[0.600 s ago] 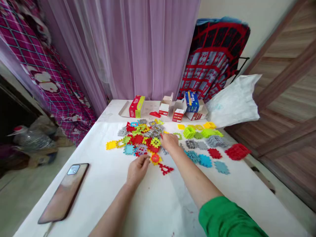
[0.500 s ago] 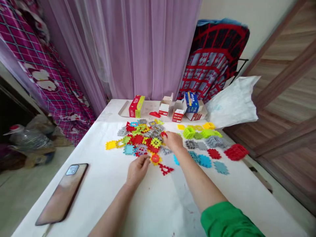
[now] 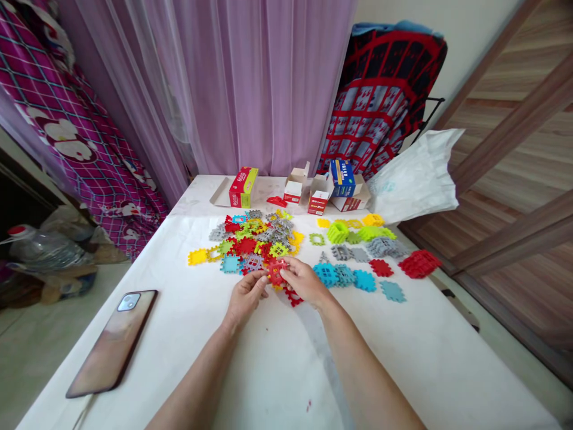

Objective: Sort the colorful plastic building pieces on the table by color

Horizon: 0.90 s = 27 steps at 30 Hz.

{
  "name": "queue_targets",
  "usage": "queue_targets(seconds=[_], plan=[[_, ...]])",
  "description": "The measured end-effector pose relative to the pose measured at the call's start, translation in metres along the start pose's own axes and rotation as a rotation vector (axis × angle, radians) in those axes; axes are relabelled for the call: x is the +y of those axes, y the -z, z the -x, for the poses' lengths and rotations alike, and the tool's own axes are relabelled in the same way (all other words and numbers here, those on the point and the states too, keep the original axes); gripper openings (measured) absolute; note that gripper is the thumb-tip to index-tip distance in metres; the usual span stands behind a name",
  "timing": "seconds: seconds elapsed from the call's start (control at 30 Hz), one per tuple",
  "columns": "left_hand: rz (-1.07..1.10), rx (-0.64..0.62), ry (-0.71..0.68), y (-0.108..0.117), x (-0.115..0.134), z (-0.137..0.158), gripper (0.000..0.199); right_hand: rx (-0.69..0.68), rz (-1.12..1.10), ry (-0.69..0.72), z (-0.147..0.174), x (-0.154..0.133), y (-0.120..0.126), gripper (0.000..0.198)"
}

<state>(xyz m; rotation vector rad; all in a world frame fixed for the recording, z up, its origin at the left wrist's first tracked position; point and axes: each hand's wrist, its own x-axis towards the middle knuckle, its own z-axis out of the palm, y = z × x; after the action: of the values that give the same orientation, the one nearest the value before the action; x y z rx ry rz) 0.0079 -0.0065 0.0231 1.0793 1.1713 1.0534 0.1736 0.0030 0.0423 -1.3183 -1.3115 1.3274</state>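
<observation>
In front of the pile, my right hand (image 3: 304, 280) pinches a red square building tile (image 3: 276, 272) with toothed edges and window-like openings. At the tile's left edge, the thumb and fingers of my left hand (image 3: 246, 297) are closed on it. A heap of interlocking plastic tiles (image 3: 246, 246) in red, grey, yellow, green and blue lies just beyond both hands. Partly under my right hand is a red triangular tile (image 3: 293, 297).
Tiles grouped by colour lie to the right: blue ones (image 3: 326, 273), a grey stack (image 3: 384, 246), a red stack (image 3: 419, 263) and green ones (image 3: 337, 232). Small opened boxes (image 3: 319, 202) and a white bag (image 3: 414, 179) stand behind. A phone (image 3: 114, 343) lies at left.
My right hand has come back toward me from the pile with the red tile. My left hand has met it at the tile's edge. The view has shifted slightly.
</observation>
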Motion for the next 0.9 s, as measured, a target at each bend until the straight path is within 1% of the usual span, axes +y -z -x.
queue_targets(seconds=[0.1, 0.17, 0.2, 0.27, 0.37, 0.43, 0.5, 0.57, 0.63, 0.7, 0.77, 0.9], plan=[[0.002, -0.015, 0.024, 0.0, 0.001, 0.002, 0.055, -0.018, 0.112, 0.007, 0.005, 0.005, -0.004, 0.042], [0.002, -0.034, 0.035, 0.001, 0.001, 0.002, 0.054, -0.028, 0.21, 0.028, 0.01, 0.005, -0.002, 0.046], [0.002, -0.045, 0.042, 0.001, 0.002, 0.003, 0.054, -0.024, 0.272, 0.064, 0.014, 0.004, 0.0, 0.049], [0.005, -0.064, 0.058, 0.002, 0.003, 0.003, 0.053, -0.021, 0.438, 0.186, 0.021, -0.002, 0.006, 0.057], [-0.002, -0.089, 0.075, 0.003, 0.005, 0.004, 0.051, -0.051, 0.754, 0.373, 0.032, -0.013, 0.014, 0.063], [-0.011, -0.106, 0.082, 0.004, 0.005, 0.004, 0.051, -0.072, 0.92, 0.419, 0.037, -0.019, 0.015, 0.059], [-0.017, -0.124, 0.086, 0.004, 0.005, 0.004, 0.052, -0.064, 0.994, 0.417, 0.04, -0.023, 0.013, 0.053], [-0.033, -0.153, 0.086, 0.005, 0.005, 0.003, 0.054, -0.049, 1.001, 0.391, 0.042, -0.024, 0.009, 0.049], [-0.064, -0.19, 0.072, 0.005, 0.004, 0.003, 0.055, -0.031, 0.971, 0.358, 0.044, -0.023, 0.009, 0.048], [-0.082, -0.208, 0.043, 0.006, 0.003, 0.003, 0.058, 0.015, 0.916, 0.329, 0.049, -0.019, 0.015, 0.051], [-0.083, -0.193, 0.02, 0.006, 0.003, 0.002, 0.063, 0.113, 0.853, 0.296, 0.056, -0.012, 0.031, 0.05], [-0.101, -0.171, 0.027, 0.005, 0.003, 0.001, 0.066, 0.414, 0.696, 0.227, 0.076, 0.002, 0.084, 0.044]])
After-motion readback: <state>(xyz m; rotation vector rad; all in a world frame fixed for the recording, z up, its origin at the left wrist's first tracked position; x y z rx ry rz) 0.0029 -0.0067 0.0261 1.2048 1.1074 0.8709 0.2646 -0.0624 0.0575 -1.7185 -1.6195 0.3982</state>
